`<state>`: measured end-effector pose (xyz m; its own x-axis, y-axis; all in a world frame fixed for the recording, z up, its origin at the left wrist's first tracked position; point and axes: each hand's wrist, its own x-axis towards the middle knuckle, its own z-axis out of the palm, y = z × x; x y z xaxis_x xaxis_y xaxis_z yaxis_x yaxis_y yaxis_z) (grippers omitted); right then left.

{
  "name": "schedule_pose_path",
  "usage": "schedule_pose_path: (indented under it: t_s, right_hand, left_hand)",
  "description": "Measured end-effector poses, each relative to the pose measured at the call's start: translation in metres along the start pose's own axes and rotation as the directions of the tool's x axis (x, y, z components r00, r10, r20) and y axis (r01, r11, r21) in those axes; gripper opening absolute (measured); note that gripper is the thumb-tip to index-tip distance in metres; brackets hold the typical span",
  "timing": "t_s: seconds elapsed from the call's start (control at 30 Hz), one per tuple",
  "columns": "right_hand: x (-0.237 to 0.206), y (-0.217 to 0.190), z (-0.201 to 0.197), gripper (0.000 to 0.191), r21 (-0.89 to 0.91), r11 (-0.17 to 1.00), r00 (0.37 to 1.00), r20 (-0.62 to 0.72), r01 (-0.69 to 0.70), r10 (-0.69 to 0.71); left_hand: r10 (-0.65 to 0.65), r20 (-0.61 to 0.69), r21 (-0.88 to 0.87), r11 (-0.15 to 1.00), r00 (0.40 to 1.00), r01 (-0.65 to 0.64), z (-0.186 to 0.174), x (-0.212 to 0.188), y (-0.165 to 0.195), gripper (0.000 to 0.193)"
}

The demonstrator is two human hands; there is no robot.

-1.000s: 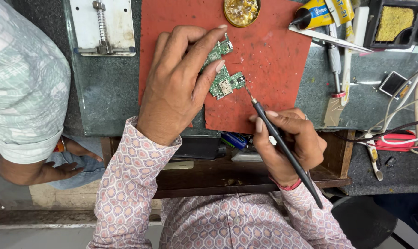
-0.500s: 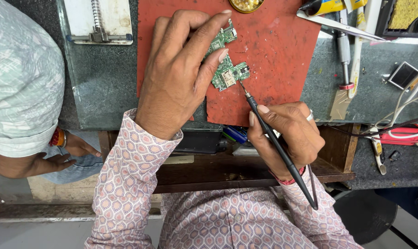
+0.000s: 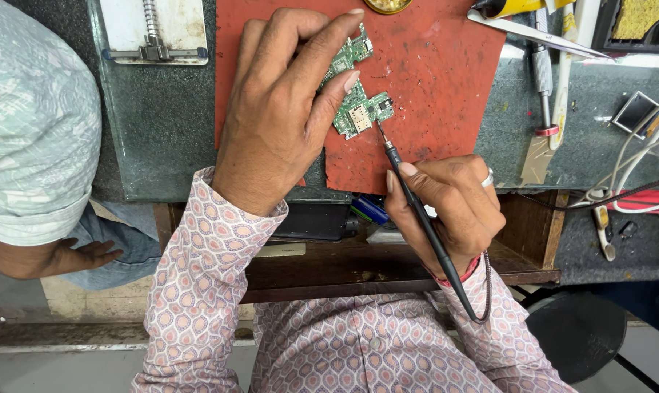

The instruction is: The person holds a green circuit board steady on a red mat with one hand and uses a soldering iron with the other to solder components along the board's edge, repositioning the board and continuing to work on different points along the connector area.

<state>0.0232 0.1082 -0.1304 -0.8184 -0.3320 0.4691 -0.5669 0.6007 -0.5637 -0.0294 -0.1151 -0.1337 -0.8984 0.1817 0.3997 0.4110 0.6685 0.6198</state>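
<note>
My left hand (image 3: 282, 116) lies spread over a small green circuit board (image 3: 360, 109) on the red work mat (image 3: 438, 80), fingers splayed wide and pressing down; my palm and fingers hide most of the board's left part, so only its right end and a strip near the top show. My right hand (image 3: 449, 211) grips a slim black soldering iron (image 3: 417, 211) like a pen, thumb and forefinger closed narrowly round the shaft, a ring on one finger. The iron's tip sits at the board's lower right edge; whether it actually touches cannot be made out. Its cord loops down past my wrist and over my patterned sleeve (image 3: 206, 291).

The mat rests on a dark glass-topped bench (image 3: 162, 124). A white spring-loaded board holder (image 3: 153, 33) is cut off at the top edge, as are a round brass tin (image 3: 388, 6) and a yellow sponge in a black tray (image 3: 638, 18). Tweezers (image 3: 540, 33) and a screwdriver (image 3: 544, 80) lie to the right of the mat, near a tangle of white cables (image 3: 646, 160). At far left, another person's pale sleeve (image 3: 31, 124) and hand (image 3: 82, 256) intrude; the rest of that person is out of frame.
</note>
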Motion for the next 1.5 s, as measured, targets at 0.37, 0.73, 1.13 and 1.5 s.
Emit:
schedule_pose_path:
  t_s: [0.37, 0.73, 1.13, 1.5]
  right_hand:
    - [0.0004, -0.0008, 0.0004, 0.026, -0.02, 1.0, 1.0, 0.008, -0.004, 0.004]
    - [0.0008, -0.0003, 0.0011, 0.026, -0.018, 1.0, 1.0, 0.009, 0.003, -0.002]
    - [0.0016, 0.0015, 0.0023, 0.027, 0.003, 1.0, 1.0, -0.005, 0.022, -0.022]
    - [0.002, 0.0016, 0.0026, 0.027, 0.007, 0.999, 0.999, 0.005, 0.033, -0.033]
  left_hand:
    - [0.002, 0.001, 0.004, 1.0, 1.0, -0.002, -0.0007, 0.0016, -0.0006, 0.04]
    - [0.0, -0.003, 0.003, 1.0, 1.0, 0.0, -0.0006, 0.0018, -0.0012, 0.04]
    - [0.002, -0.004, 0.002, 1.0, 1.0, -0.002, -0.0008, 0.0018, -0.0016, 0.041]
    - [0.011, -0.004, 0.008, 1.0, 1.0, -0.011, -0.0009, 0.0019, -0.0022, 0.04]
